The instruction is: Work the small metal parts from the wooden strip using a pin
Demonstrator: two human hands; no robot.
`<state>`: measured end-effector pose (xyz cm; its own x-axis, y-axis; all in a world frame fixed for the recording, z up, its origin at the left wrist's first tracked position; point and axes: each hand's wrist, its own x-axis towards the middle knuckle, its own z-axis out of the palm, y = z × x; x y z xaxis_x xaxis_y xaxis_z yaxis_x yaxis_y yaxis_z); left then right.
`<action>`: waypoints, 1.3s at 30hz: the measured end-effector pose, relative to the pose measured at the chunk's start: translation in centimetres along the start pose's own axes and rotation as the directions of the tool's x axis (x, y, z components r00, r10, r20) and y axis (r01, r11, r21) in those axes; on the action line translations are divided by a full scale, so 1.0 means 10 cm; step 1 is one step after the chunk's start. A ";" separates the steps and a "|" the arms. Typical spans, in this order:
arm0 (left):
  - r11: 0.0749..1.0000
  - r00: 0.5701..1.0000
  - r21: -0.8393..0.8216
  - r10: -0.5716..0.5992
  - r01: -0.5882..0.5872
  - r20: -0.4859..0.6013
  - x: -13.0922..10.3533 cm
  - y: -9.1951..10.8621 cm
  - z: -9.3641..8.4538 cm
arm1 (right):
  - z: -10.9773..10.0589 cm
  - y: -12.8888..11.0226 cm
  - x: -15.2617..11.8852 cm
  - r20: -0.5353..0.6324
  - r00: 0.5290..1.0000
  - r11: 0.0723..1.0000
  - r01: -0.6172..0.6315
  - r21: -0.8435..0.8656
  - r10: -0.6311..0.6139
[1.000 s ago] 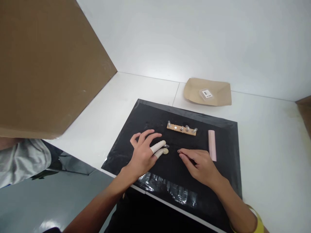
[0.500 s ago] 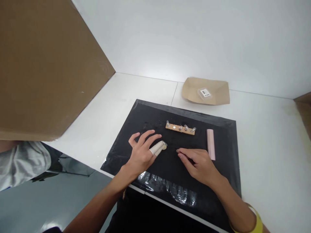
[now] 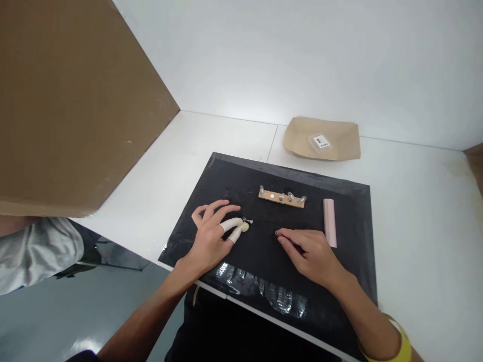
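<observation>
On the black mat (image 3: 260, 261), my left hand (image 3: 213, 236) wears pale covers on thumb and index finger; these two close on a small cream round piece (image 3: 245, 227), the other fingers spread. A small metal piece (image 3: 248, 220) lies by the index fingertip. My right hand (image 3: 307, 251) pinches a tiny ring-like thing (image 3: 277, 233), mostly hidden by the fingertips. Beyond both hands sits a brown strip (image 3: 281, 198) bearing several clear and metallic small pieces. A pink bar (image 3: 329, 222) lies right of the strip.
A brown paper tray (image 3: 345, 143) at the back holds a small clear labelled case (image 3: 320, 142). A large brown panel (image 3: 83, 110) stands at the left on the white table (image 3: 415, 211). Another person's grey sleeve (image 3: 41, 251) shows at the far left.
My left hand has moved left and slightly down, and a small metal piece now shows beside its fingertips. My right hand keeps its pinch nearly in place.
</observation>
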<state>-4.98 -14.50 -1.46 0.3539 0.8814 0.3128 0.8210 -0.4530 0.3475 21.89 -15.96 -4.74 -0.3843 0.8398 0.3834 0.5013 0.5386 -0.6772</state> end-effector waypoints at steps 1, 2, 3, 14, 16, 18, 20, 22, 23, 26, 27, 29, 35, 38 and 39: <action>1.000 1.000 -0.006 0.000 0.000 0.014 0.00 -0.02 -0.02 | 0.00 0.00 0.00 0.002 1.000 1.000 -0.001 0.000 0.001; 1.000 0.999 -0.014 0.002 -0.001 0.032 -0.01 -0.04 -0.05 | 0.00 0.00 0.00 0.005 1.000 1.000 -0.004 -0.001 0.004; 1.000 0.999 -0.025 0.001 0.000 0.052 -0.01 -0.06 -0.06 | 0.00 0.00 0.00 0.007 1.000 1.000 -0.006 -0.002 0.006; 0.746 0.956 -0.612 -0.115 0.262 0.270 0.00 -0.05 -0.38 | 0.00 0.01 0.00 0.004 1.000 1.000 0.007 -0.007 -0.007; 0.642 0.939 -0.699 -0.109 0.316 0.325 0.01 0.00 -0.46 | 0.00 0.01 0.00 0.002 1.000 1.000 0.011 -0.007 -0.011; 0.582 0.941 -0.748 -0.096 0.318 0.325 0.01 0.04 -0.50 | 0.00 0.00 0.00 -0.001 1.000 1.000 0.013 -0.007 -0.013; 0.569 0.943 -0.761 -0.092 0.312 0.318 0.00 0.04 -0.51 | -0.01 0.00 0.00 -0.005 1.000 1.000 0.015 -0.007 -0.015; 0.571 0.931 -0.745 -0.106 0.344 0.348 -0.01 0.03 -0.50 | -0.01 0.00 0.00 -0.009 1.000 1.000 0.017 -0.006 -0.018; 0.567 0.923 -0.739 -0.116 0.365 0.366 -0.02 0.02 -0.48 | -0.01 0.00 0.00 -0.010 1.000 1.000 0.019 -0.005 -0.019; 0.468 0.917 -0.791 -0.144 0.395 0.373 -0.03 0.03 -0.43 | 0.00 0.01 0.00 0.002 1.000 1.000 0.014 -0.012 -0.014; 0.417 0.917 -0.817 -0.155 0.398 0.368 -0.03 0.04 -0.42 | 0.00 0.01 0.00 0.006 1.000 1.000 0.014 -0.015 -0.014; 0.337 0.915 -0.850 -0.164 0.404 0.370 0.00 0.09 -0.40 | 0.00 0.01 0.00 0.008 1.000 1.000 0.020 -0.017 -0.020; 0.426 0.915 -0.811 -0.150 0.402 0.374 0.09 0.22 -0.41 | 0.00 0.01 0.00 0.001 1.000 0.999 0.029 -0.013 -0.029; 0.550 0.929 -0.758 -0.105 0.352 0.355 0.09 0.21 -0.40 | 0.00 0.01 0.00 0.010 1.000 0.999 0.028 -0.016 -0.027; 0.568 0.934 -0.752 -0.093 0.334 0.344 0.08 0.20 -0.39 | 0.00 0.02 0.00 0.013 1.000 1.000 0.024 -0.018 -0.024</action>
<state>-4.80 -15.20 2.97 0.4088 0.9116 -0.0443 0.2477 -0.0641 0.9667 21.95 -15.89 -4.86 -0.4065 0.8256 0.3914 0.5054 0.5601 -0.6564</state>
